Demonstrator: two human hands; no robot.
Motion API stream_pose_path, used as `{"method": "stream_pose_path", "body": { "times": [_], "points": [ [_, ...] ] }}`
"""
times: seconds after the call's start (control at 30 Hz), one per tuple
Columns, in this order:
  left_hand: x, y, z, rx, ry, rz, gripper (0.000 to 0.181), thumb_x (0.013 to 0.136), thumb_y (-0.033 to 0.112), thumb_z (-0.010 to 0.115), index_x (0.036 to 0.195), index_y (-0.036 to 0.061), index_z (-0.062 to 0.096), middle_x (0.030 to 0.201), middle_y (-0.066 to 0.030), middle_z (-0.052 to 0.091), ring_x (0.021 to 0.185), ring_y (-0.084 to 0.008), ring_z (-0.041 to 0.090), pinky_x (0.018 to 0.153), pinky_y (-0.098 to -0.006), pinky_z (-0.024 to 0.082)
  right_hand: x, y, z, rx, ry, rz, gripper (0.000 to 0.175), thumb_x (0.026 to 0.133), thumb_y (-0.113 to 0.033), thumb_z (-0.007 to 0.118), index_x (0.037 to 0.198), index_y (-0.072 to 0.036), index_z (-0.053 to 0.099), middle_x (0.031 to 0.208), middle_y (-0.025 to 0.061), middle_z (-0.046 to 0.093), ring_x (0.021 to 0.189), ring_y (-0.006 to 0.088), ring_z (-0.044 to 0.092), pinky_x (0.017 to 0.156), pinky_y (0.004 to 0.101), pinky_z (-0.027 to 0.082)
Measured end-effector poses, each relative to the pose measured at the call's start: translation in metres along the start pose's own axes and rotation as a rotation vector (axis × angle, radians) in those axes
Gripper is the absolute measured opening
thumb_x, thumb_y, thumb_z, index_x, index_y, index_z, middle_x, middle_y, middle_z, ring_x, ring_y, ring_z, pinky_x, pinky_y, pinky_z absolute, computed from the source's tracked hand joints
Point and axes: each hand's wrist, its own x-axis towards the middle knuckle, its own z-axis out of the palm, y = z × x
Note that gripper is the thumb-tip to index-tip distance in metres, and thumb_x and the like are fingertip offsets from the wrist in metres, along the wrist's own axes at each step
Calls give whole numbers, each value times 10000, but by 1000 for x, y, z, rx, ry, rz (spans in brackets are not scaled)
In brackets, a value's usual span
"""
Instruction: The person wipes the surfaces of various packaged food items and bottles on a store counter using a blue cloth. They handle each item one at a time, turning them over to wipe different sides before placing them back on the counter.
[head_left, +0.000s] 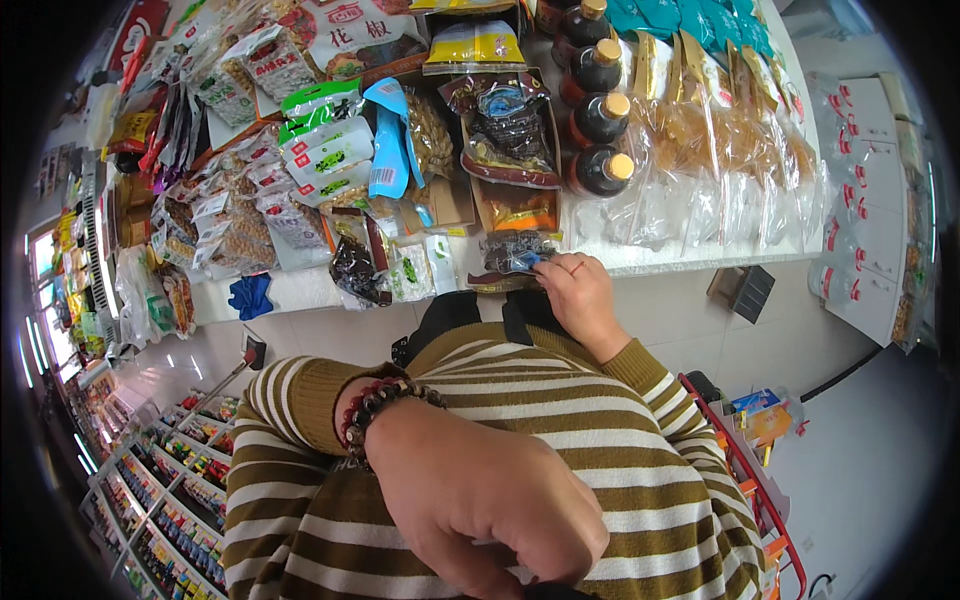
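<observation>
My right hand (581, 296) is at the table's front edge, its fingertips closed on the right end of a small dark plastic packet (511, 253) with a blue patch. Behind that packet, an orange-and-brown packet (521, 206) and a larger dark brown food packet (510, 135) sit in a line. My left hand (480, 487), with bead bracelets (371, 412) at the wrist, is raised close to the camera in front of the striped sweater. Its fingers curl downward beside a dark thing (559, 591) cut off by the bottom rim; whether it grips this is unclear.
Several dark bottles with tan caps (600, 172) stand right of the packets, beside rows of clear bags (705, 202). Bagged dry goods (232, 217) and a crumpled blue piece (250, 296) lie left on the white table (660, 261). Stocked shelves (165, 517) are lower left; a red-railed rack (750, 465) is right.
</observation>
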Motion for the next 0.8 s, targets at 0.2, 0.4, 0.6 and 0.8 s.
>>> {"method": "stream_pose_path", "body": {
  "times": [0.2,0.4,0.6,0.8],
  "points": [
    [2,18,-14,176,-48,-228,164,909,135,693,1025,54,608,959,-103,604,840,-308,564,746,-393,470,0,1,1,5,-5,-1,194,736,-78,726,926,-115,712,835,20,654,736,239,610,663,372,471],
    [-25,24,-137,1534,492,-1049,420,851,220,689,1193,-13,621,1197,-212,623,1109,-380,598,997,-428,465,-1,2,-1,-38,-20,-21,243,724,-51,692,960,-103,714,822,41,636,743,250,608,660,384,472],
    [-89,10,-241,2181,815,-988,516,855,204,684,1269,-67,538,1294,-265,562,1244,-401,508,1083,-443,406,-2,-1,-1,-47,-17,-14,239,738,-65,680,971,-105,716,827,39,628,750,247,598,671,378,474],
    [-81,17,-270,2116,996,-1243,370,877,228,672,1129,-37,619,1141,-248,650,1105,-416,612,956,-483,500,-5,0,-2,-43,-16,-7,254,737,-62,673,982,-109,718,811,33,607,750,239,594,676,372,470]
  ]
}}
